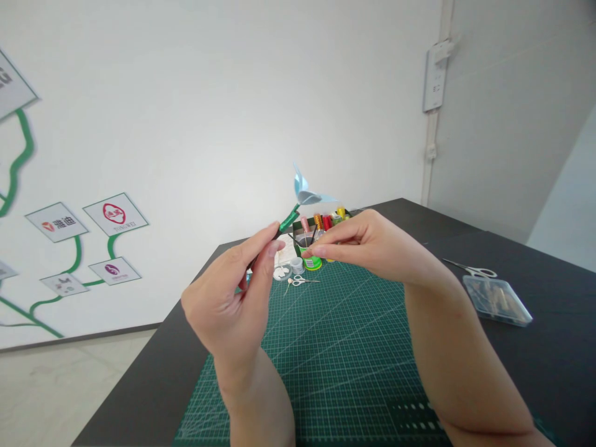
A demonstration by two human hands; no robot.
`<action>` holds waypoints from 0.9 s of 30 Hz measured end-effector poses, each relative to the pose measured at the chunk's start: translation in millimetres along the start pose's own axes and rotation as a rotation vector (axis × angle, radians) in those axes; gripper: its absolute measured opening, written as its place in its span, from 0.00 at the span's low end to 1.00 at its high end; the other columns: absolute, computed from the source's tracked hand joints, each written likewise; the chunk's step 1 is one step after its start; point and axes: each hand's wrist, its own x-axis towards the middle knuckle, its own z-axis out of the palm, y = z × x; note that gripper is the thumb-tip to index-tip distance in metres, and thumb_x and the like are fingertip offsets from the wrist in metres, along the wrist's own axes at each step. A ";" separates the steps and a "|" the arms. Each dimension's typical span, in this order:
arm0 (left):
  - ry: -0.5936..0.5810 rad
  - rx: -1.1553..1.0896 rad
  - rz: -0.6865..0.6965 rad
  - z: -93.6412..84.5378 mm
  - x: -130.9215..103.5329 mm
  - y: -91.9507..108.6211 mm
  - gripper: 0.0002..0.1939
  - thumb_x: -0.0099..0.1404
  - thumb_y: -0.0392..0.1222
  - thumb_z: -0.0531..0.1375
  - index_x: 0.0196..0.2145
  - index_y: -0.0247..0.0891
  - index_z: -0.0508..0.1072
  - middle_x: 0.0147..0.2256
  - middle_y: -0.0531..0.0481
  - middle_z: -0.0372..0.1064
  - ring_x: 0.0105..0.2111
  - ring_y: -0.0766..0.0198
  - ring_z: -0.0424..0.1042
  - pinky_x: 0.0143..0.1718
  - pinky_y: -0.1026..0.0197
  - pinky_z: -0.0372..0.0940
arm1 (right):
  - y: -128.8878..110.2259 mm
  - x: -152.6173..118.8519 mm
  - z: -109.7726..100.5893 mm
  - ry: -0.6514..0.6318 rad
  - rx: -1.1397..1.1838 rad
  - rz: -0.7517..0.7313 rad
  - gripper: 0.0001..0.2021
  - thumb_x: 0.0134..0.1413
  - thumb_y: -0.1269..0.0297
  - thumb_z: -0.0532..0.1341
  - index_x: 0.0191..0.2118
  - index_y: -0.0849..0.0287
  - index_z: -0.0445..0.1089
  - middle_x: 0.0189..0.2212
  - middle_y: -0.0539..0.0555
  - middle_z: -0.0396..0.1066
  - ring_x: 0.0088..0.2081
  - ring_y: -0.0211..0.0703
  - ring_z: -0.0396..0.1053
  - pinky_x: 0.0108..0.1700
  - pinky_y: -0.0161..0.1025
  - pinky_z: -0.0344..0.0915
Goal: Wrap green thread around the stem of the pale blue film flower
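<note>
My left hand [237,292] is closed around a thin dark rod, which slants up out of the fingers. Green wrapping [289,220] covers its upper end, and light blue petals [305,191] spread at the top. Some distance to the right, my right hand [356,239] is raised with thumb and forefinger pinched together. Whatever lies in that pinch is too fine to make out. Behind the hands stand a green tub [311,261] with dark sticks in it and a small white jar [297,266].
A green cutting mat [335,329] covers much of the black table [512,366]. Thread spools [328,221] stand at the back, near small white-handled scissors [299,281]. Larger scissors [479,272] and a clear plastic box [497,301] lie at the right. A white wall rises behind.
</note>
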 end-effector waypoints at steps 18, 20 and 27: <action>-0.042 -0.046 0.013 -1.2 1.3 -1.7 0.13 0.73 0.37 0.63 0.50 0.52 0.82 0.37 0.57 0.83 0.32 0.64 0.80 0.28 0.62 0.74 | 7.7 3.9 -5.2 0.127 0.226 0.095 0.17 0.64 0.50 0.64 0.36 0.58 0.80 0.35 0.53 0.79 0.28 0.35 0.62 0.33 0.37 0.61; -0.086 -0.044 0.017 -6.5 0.7 -3.0 0.13 0.72 0.37 0.63 0.50 0.52 0.82 0.36 0.57 0.83 0.29 0.66 0.78 0.26 0.62 0.73 | 11.6 5.2 -8.0 0.231 0.272 0.101 0.16 0.65 0.49 0.63 0.39 0.57 0.76 0.40 0.54 0.79 0.33 0.38 0.68 0.40 0.39 0.66; -0.154 -0.055 0.000 -6.2 0.6 -5.2 0.14 0.72 0.35 0.63 0.51 0.51 0.82 0.36 0.56 0.83 0.32 0.65 0.81 0.34 0.62 0.79 | 12.5 -0.2 1.7 0.135 0.203 0.092 0.27 0.65 0.49 0.63 0.66 0.49 0.62 0.65 0.59 0.66 0.64 0.54 0.65 0.61 0.52 0.67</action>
